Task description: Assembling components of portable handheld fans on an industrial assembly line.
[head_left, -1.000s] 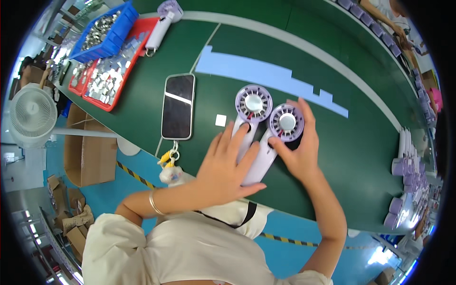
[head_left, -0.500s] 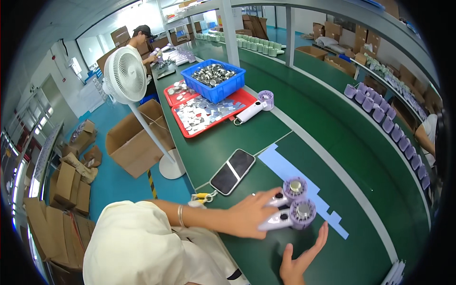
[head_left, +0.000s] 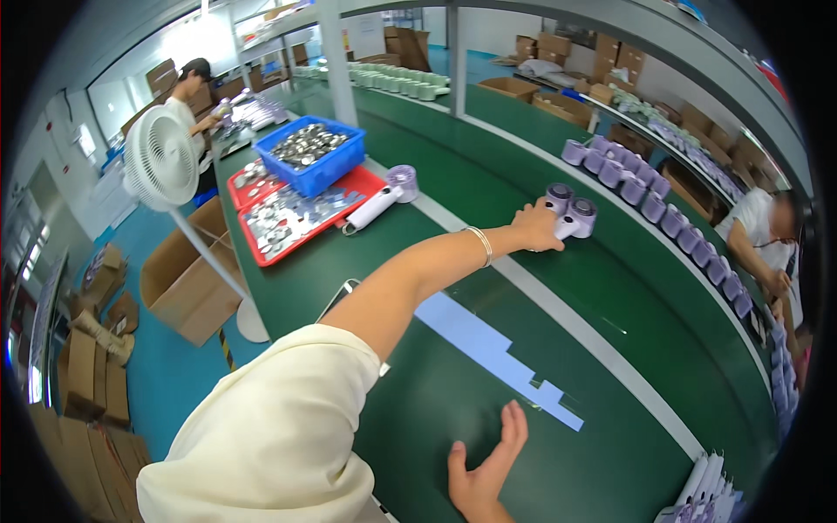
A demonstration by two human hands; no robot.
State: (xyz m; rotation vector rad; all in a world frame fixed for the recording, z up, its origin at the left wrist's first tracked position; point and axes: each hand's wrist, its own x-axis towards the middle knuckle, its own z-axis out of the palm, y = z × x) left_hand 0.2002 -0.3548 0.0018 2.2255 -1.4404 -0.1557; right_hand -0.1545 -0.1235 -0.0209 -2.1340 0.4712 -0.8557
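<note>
My left hand (head_left: 538, 228) reaches far out over the green belt (head_left: 488, 166). Its fingers close round the handles of two purple handheld fans (head_left: 581, 218), whose round heads point away from me. Whether the fans rest on the belt or hang just above it, I cannot tell. Low in the view, my right hand (head_left: 486, 471) is open above the green tabletop, thumb and fingers apart, holding nothing. Beyond its fingertips lies a pale blue strip with a stepped edge (head_left: 471, 338). My left arm mostly covers a phone (head_left: 338, 296).
A blue bin of metal discs (head_left: 324, 174) stands on red trays (head_left: 270, 257) with small parts. One handheld fan (head_left: 375, 207) lies beside them. Purple fans (head_left: 654, 207) line the belt's far side. A white standing fan (head_left: 162, 159) is at left. Two co-workers stand farther off.
My left hand has carried the two handheld fans away from me, from above the blue strip to the belt. My right hand stays open. The whole view has shifted.
</note>
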